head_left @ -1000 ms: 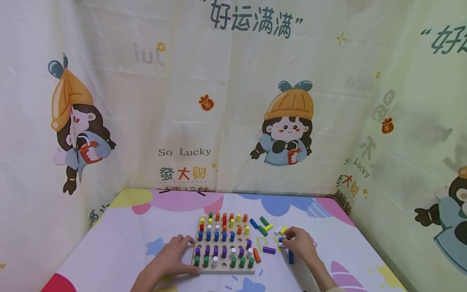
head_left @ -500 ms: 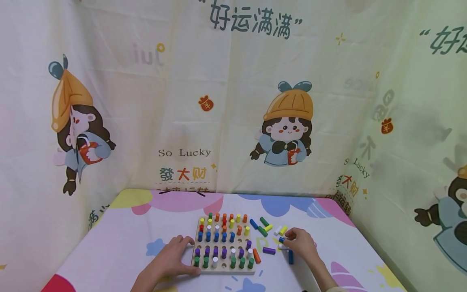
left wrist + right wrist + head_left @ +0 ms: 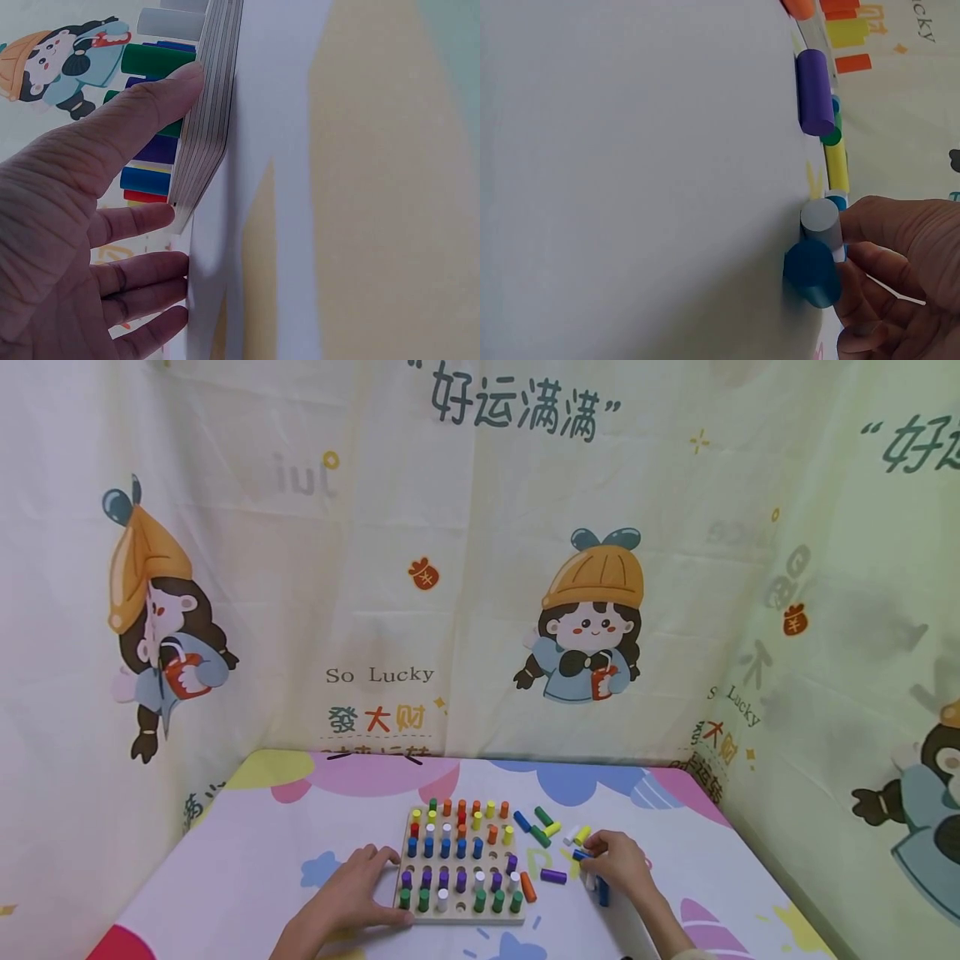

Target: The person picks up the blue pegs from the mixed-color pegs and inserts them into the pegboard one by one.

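A wooden pegboard (image 3: pixel 468 921) carries rows of coloured pegs standing upright in its holes; some holes are bare. My left hand (image 3: pixel 345 893) rests at its near-left corner, thumb against the front edge, index fingertip by the left side, the other fingers extended. To the right of the board, my right hand (image 3: pixel 622 864) reaches down over loose pegs. Its thumb and fingers pinch a white peg (image 3: pixel 821 221) low over the tabletop. A blue peg (image 3: pixel 811 271) lies right beside that white one, and another blue peg (image 3: pixel 580 855) shows by the fingertips.
Between the board and my right hand lie a purple peg (image 3: pixel 553 877) and an orange peg (image 3: pixel 528 886). Farther back are several loose green, blue, yellow and white pegs, including a green peg (image 3: pixel 543 815). A printed curtain (image 3: pixel 480 635) hangs behind the patterned tabletop (image 3: pixel 247 852).
The white peg at my right fingertips has turned from lying sideways to pointing toward me. The blue peg beside it has shifted slightly right. My left hand and the board have stayed put.
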`<state>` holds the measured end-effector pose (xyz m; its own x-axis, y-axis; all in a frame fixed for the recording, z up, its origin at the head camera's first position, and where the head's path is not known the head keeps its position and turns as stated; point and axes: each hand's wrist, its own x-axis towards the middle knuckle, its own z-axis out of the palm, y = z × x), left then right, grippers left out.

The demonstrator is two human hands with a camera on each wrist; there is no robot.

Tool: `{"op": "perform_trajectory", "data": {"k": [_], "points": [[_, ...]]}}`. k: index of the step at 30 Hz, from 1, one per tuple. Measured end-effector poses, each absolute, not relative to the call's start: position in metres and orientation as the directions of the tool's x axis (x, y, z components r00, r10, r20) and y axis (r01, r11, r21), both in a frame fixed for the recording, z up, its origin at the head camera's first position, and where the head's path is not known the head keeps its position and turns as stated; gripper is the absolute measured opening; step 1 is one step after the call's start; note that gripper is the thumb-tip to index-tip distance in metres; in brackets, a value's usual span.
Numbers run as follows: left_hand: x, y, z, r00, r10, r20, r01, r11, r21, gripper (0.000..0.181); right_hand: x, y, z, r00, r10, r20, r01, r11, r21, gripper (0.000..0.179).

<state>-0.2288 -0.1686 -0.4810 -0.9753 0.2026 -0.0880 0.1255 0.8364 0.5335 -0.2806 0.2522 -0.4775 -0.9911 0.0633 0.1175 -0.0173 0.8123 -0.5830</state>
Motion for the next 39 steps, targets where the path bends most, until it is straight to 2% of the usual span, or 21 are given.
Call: {"op": "perform_trajectory", "data": {"k": [11,39], "points": [[-0.228,-0.169,-0.482,-0.975,0.207,-0.08,0.133,0.835,0.533,0.073,-0.278,0.25,-0.478,-0.99,0.037,0.138,-0.06,0.769,-0.636,0.021],[-0.228,-0.168,-0.48,-0.977,0.197,-0.088,0.12,0.836,0.536,0.073,-0.277,0.24,-0.472,-0.974,0.017,0.226,-0.133,0.762,-0.634,0.017]]}}
